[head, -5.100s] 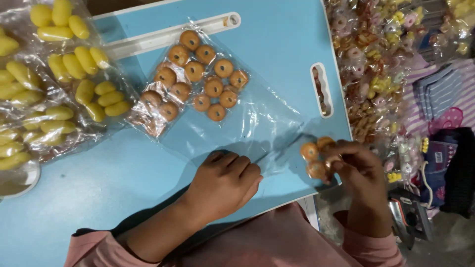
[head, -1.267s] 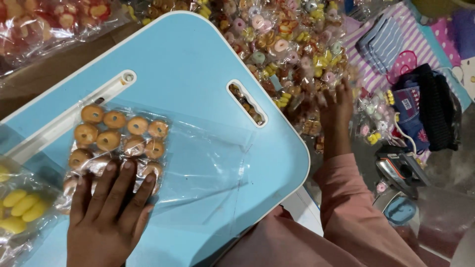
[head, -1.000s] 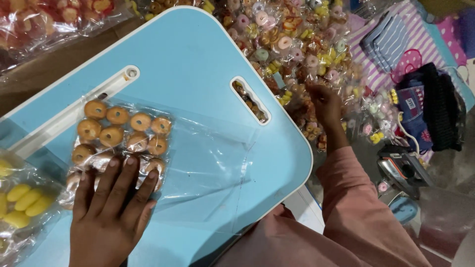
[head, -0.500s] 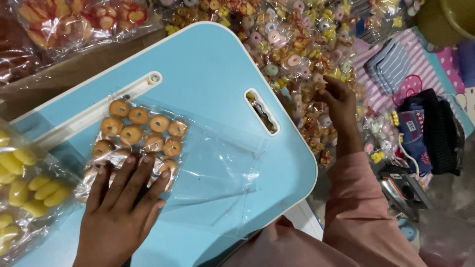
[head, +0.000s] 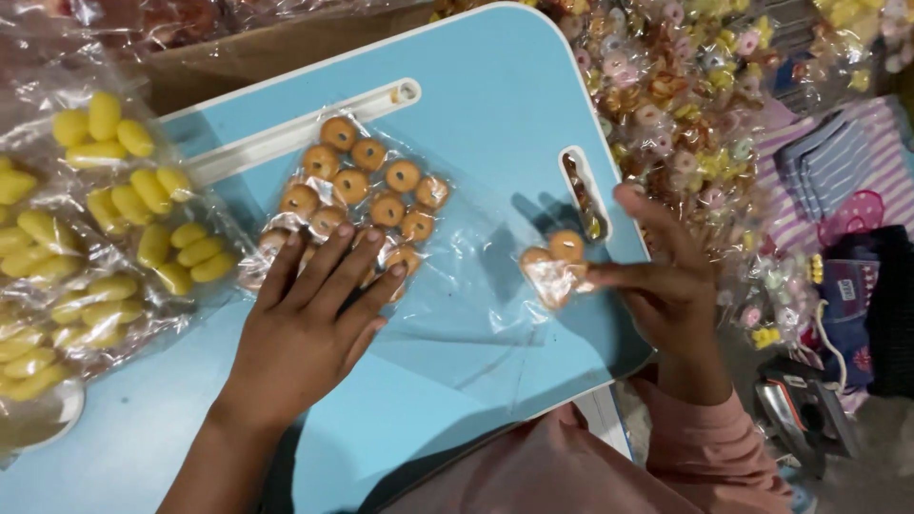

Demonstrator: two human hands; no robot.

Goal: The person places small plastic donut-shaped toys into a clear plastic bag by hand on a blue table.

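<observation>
The left hand [head: 305, 333] lies flat, fingers spread, pressing a clear bag of orange rings [head: 367, 195] near the middle of the blue table [head: 476, 76]. The right hand [head: 666, 286], at the table's right edge beside the slot, pinches a small packet of rings [head: 557, 266], seemingly two or three. These bags look light, crinkly and slippery; the rings are likely brittle, so hold by the loose film edge. Bags of yellow pieces [head: 105, 228] crowd the left edge.

Bright overhead light, soft shadows under hands [head: 305, 333] on blue table [head: 476, 105], glare on plastic, slight motion blur.
</observation>
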